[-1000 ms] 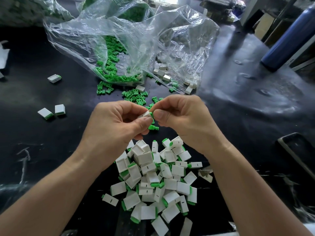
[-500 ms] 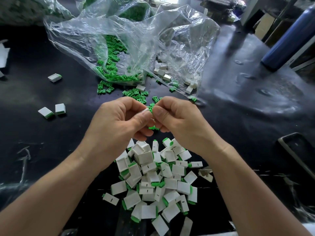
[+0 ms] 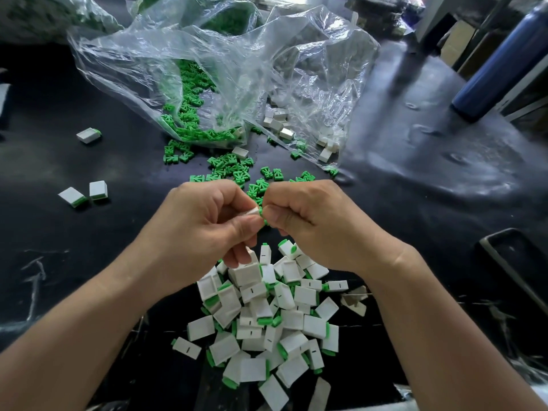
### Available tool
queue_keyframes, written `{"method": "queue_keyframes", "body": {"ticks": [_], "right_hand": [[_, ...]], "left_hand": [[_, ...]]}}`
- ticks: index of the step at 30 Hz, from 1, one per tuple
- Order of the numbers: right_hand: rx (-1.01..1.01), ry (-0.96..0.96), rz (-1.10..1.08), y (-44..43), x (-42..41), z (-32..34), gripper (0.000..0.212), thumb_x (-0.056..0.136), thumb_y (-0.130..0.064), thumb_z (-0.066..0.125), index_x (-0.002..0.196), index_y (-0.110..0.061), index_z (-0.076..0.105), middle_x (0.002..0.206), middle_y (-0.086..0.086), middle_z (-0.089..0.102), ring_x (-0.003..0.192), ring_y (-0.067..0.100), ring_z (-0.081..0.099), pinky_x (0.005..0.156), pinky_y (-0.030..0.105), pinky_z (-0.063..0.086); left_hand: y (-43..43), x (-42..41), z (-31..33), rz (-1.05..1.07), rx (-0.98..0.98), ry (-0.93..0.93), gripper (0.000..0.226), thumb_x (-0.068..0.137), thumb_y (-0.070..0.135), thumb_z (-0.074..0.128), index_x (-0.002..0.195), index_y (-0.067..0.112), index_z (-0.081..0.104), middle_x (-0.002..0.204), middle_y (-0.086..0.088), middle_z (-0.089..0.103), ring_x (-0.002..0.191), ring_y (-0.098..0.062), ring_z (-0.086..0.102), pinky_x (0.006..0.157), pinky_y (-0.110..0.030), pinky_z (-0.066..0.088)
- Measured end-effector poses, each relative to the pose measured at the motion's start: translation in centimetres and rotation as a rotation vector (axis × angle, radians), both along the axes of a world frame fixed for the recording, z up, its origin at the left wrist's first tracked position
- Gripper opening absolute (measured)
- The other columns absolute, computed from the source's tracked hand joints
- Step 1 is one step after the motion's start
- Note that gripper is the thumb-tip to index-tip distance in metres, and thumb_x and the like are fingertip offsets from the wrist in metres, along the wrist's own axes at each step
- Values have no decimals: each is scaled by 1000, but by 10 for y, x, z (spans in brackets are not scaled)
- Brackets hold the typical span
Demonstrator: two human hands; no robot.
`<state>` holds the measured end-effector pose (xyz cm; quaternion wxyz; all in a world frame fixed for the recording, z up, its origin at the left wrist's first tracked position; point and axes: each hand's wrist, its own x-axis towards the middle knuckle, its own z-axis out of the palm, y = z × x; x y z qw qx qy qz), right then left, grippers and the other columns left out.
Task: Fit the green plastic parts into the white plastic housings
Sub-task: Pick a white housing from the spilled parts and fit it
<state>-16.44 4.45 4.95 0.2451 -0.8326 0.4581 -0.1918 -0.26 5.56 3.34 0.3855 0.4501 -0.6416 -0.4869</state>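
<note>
Nearest the viewer, a heap of assembled pieces, white housings with green showing at their ends, is piled on the black counter. Just above the heap, the two hands are brought together with the thumb tips almost meeting. A white housing is pinched between the thumb and curled fingers of the left hand, and only a corner of it is exposed. A green part is gripped by the thumb and forefinger of the right hand and is held against the end of that housing. How far it has entered cannot be told.

To the right, a dark rectangular frame is laid on the counter. Beyond the hands, loose green parts are scattered over the counter, and three assembled pieces are set well apart at the left.

Farther back, a clear plastic bag is laid open, with green parts spilled at its mouth. Just beside it, to the right, a second clear bag is seen with white housings inside. At the far right, a blue cylinder is seen.
</note>
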Motion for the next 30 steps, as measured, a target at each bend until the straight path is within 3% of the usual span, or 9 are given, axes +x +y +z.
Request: {"method": "queue_keyframes", "body": {"ticks": [3,6,9,13,18,22,27,30], "right_hand": [[-26,43,30,-1,0,-1,27,91,-12,54,67,-18,43,57,-8,43,54,11,35,56,22,30],[20,-103,-36,-1,2,-4,24,91,-12,54,68,-16,49,59,-5,51,56,10,46,58,28,39],[183,-300,-119,-2,4,-6,22,93,-17,52,74,-7,58,64,2,58,61,12,53,60,29,47],[404,-551,-206,-4,2,-3,46,81,-48,39,69,-8,58,60,4,60,53,11,52,52,19,43],[730,-564,-89,-3,6,-4,65,70,-61,28,80,-6,63,72,6,66,62,15,59,60,23,45],[859,-690,13,0,14,-7,62,74,-59,28,84,-7,61,78,7,63,64,14,58,57,19,45],[926,-734,10,0,13,-7,61,72,-60,32,84,-6,60,75,7,65,61,13,59,54,18,45],[916,-701,3,1,15,-8,53,73,-54,37,81,-6,58,66,2,63,57,12,56,53,19,43]], "left_hand": [[1,0,-1,-26,-10,-24,20,64,26,61,72,7,63,57,-7,65,46,-20,63,41,-22,48],[-1,1,1,-12,32,102,23,64,23,62,76,3,63,60,-10,67,47,-20,63,42,-23,49],[-3,1,2,21,74,193,22,66,21,62,80,4,62,64,-8,70,51,-18,64,46,-23,52],[-2,-1,2,56,78,244,23,53,31,69,71,17,71,61,0,67,50,-9,59,44,-19,49],[-2,0,4,148,-13,281,20,54,27,71,73,21,73,58,4,64,45,-6,51,38,-16,38],[-1,0,6,145,-71,274,20,57,21,70,76,18,72,57,5,65,43,-5,50,40,-12,38],[-1,1,5,137,-93,159,25,53,28,71,76,18,70,90,-10,67,60,-29,48,60,-38,47],[0,2,4,70,-101,180,29,53,30,76,80,20,73,74,-7,68,49,-25,47,48,-32,45]]}}
